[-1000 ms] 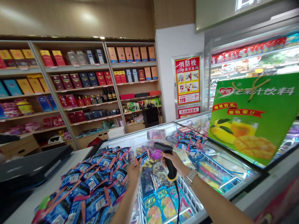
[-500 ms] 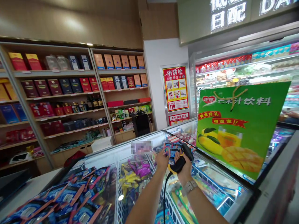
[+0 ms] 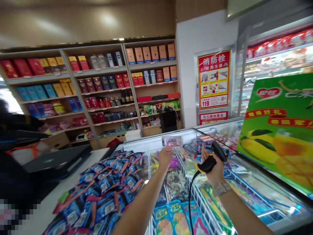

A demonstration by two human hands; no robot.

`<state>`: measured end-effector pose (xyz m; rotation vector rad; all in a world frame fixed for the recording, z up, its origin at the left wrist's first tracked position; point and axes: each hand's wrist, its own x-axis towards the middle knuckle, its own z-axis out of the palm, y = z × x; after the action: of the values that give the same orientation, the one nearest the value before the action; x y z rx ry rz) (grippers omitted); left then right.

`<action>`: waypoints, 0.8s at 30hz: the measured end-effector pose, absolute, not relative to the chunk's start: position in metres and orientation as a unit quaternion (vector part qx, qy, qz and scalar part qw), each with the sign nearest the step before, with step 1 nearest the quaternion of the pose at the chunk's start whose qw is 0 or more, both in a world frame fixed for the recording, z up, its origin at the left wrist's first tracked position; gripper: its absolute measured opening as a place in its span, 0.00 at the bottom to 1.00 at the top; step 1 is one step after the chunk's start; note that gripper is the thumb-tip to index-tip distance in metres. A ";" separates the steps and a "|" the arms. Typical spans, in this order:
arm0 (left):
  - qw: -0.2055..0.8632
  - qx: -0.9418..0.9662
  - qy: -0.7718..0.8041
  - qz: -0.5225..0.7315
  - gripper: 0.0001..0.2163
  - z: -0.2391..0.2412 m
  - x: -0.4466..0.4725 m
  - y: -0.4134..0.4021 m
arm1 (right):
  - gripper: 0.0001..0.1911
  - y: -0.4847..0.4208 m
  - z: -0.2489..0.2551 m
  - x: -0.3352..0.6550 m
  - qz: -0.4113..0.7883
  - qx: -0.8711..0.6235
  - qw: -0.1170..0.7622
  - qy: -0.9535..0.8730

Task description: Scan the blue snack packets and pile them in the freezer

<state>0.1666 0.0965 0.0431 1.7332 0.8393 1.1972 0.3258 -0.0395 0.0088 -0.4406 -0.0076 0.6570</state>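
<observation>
In my right hand (image 3: 217, 171) is a black and yellow barcode scanner (image 3: 207, 164), held by its handle, with a black cable hanging from it. My left hand (image 3: 165, 157) is above the freezer glass, just below a phone (image 3: 172, 141); its fingers look loosely stretched, and nothing shows in them. Left of it, a big heap of blue snack packets (image 3: 105, 186) with pink edges lies on the glass. Beyond the scanner, a smaller group of similar packets (image 3: 199, 145) is partly hidden by my right hand.
A chest freezer (image 3: 149, 143) with wire baskets of ice cream fills the front. At right stands a green mango-drink bag (image 3: 278, 120). A black flat device (image 3: 73, 156) sits on the left counter, near a blurred person (image 3: 22, 163). Shelves of boxes (image 3: 105, 83) line the back.
My left hand has moved left from the packets by the scanner, to near the phone. My right hand still holds the scanner. The view has turned left.
</observation>
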 end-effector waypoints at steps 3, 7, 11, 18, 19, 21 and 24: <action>0.375 0.677 0.362 0.520 0.11 0.056 0.090 0.113 | 0.06 -0.033 0.017 0.289 0.370 -0.225 0.901 -0.005; 0.305 0.654 0.415 0.554 0.10 0.076 -0.006 0.132 | 0.05 -0.009 0.038 0.209 0.469 -0.222 0.855 -0.019; 0.227 0.639 0.498 0.540 0.10 0.090 -0.083 0.141 | 0.04 0.017 0.067 0.115 0.560 -0.197 0.803 -0.054; 0.050 0.597 0.663 0.448 0.21 0.093 -0.163 0.151 | 0.05 0.059 0.085 -0.010 0.698 -0.187 0.690 -0.043; 0.060 0.596 0.677 0.428 0.21 0.093 -0.167 0.154 | 0.07 0.066 0.083 -0.022 0.713 -0.195 0.673 -0.034; 0.091 0.604 0.688 0.392 0.18 0.092 -0.173 0.160 | 0.10 0.079 0.076 -0.041 0.727 -0.223 0.649 -0.012; 0.115 0.619 0.684 0.369 0.12 0.089 -0.176 0.166 | 0.11 0.094 0.066 -0.059 0.730 -0.244 0.638 -0.013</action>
<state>-0.1765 0.1663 0.0890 1.8135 2.0041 1.0818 -0.0587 0.0943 0.0657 -0.5568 -0.0294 1.6664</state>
